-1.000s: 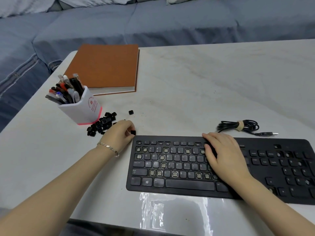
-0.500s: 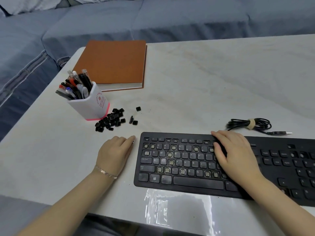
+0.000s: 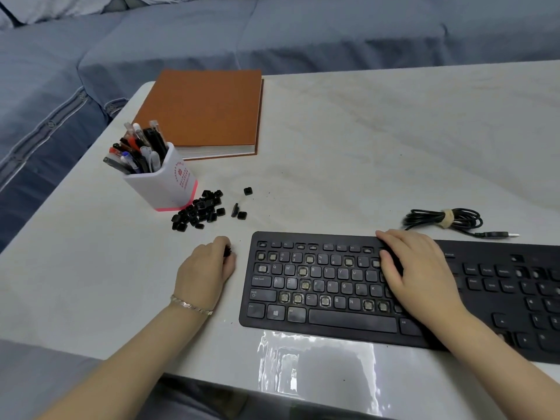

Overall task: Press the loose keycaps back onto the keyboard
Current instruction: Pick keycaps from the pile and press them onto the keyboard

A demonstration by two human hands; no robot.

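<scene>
My left hand (image 3: pixel 209 268) pinches one black keycap (image 3: pixel 227 251) just left of the keyboard (image 3: pixel 321 322). My right hand (image 3: pixel 421 274) lies flat and relaxed on its keys. Loose keycaps (image 3: pixel 200 211) sit at twelve o'clock from my left hand, beside a pen cup (image 3: pixel 163 184) with unreadable red print. "Caps Lock" reads clearly.

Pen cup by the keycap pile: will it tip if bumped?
Quite possibly. The pen cup looks tall and narrow, and its pens lean out past the rim, so it is likely top-heavy. On the smooth table, a low nudge may just slide it.
</scene>
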